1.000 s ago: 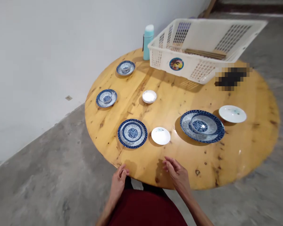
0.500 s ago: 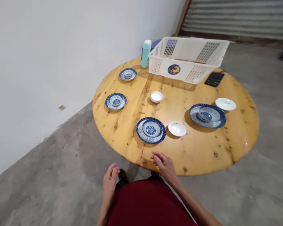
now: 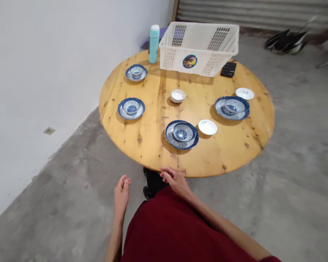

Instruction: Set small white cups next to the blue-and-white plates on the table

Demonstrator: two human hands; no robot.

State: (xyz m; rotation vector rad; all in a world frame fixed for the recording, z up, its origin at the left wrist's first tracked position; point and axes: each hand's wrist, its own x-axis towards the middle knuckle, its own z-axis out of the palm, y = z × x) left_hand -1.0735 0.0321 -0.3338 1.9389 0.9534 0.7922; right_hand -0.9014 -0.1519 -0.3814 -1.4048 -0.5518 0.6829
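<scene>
My left hand [image 3: 121, 193] hangs off the near left of the round wooden table [image 3: 153, 145], fingers loosely bent and apart, nothing in it. At the table's near edge is my right hand [image 3: 175, 180], also empty, its fingers slightly curled. The nearest dish to it is a blue-patterned plate [image 3: 171, 141] carrying a matching bowl [image 3: 184, 131]. Just right of that plate lies a small white dish [image 3: 207, 127]. Farther right, another blue plate [image 3: 219, 112] bears a bowl [image 3: 235, 105], with a white dish [image 3: 245, 93] behind it. A small stack of white dishes [image 3: 178, 95] sits mid-table.
On the left side are two more blue plates with bowls, one nearer [image 3: 121, 112] and one farther [image 3: 129, 75]. A white plastic basket [image 3: 172, 63], a turquoise bottle [image 3: 153, 45] and a black object [image 3: 228, 69] stand at the back. A white wall [image 3: 57, 65] rises left.
My view has shifted, and the table appears higher and more to the left. Both hands have moved slightly left in view, still empty. The dishes keep their places on the table.
</scene>
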